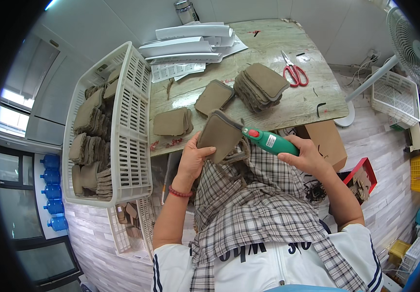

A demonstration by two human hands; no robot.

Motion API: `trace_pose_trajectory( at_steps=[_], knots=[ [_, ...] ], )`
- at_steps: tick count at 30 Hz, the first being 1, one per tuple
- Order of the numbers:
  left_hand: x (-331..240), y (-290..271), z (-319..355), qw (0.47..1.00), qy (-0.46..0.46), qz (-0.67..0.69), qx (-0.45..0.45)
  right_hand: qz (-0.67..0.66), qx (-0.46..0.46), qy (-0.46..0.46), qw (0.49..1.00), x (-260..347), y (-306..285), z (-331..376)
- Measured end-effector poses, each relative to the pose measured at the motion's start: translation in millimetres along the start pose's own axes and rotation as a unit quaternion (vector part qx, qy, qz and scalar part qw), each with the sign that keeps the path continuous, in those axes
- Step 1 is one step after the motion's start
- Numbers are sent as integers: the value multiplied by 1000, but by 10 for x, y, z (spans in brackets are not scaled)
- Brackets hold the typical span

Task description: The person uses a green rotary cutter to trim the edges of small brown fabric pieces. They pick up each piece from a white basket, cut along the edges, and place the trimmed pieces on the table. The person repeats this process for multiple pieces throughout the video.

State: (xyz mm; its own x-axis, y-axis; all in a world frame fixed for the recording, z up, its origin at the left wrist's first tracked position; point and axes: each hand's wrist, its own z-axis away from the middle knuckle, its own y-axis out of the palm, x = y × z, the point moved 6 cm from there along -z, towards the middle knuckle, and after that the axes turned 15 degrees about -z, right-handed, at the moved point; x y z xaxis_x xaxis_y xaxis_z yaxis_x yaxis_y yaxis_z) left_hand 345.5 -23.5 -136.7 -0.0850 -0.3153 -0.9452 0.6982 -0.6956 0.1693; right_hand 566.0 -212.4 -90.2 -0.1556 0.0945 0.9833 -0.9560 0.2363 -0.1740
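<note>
Pad (220, 135) is gripped in the left hand (194, 155).

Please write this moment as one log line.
left grip: brown piece; right grip: green tool, tip by piece's edge; table: brown stacks, red-handled scissors

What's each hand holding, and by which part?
The left hand holds a brown pad by its lower-left edge; the right hand holds a green tool by its rear end.

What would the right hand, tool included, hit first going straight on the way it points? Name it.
The brown pad in the left hand: the green tool in the right hand points at the pad's right edge. Whether its tip already touches is hard to tell from this view.
</note>
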Motion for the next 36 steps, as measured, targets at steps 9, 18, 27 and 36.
trace_pose_trajectory(
  at_steps=[9,18,27,36],
  knots=[
    [160,-11,13,999,-22,-28,4,30,-18,-29,999,-63,111,-23],
    [260,70,22,998,-40,-50,13,-42,-30,22,998,-126,220,-81],
    [196,6,90,990,-67,-112,51,-101,9,94,990,-97,187,-83],
    [51,-282,47,996,-23,-76,-33,-120,31,140,982,-229,148,22]
  ],
)
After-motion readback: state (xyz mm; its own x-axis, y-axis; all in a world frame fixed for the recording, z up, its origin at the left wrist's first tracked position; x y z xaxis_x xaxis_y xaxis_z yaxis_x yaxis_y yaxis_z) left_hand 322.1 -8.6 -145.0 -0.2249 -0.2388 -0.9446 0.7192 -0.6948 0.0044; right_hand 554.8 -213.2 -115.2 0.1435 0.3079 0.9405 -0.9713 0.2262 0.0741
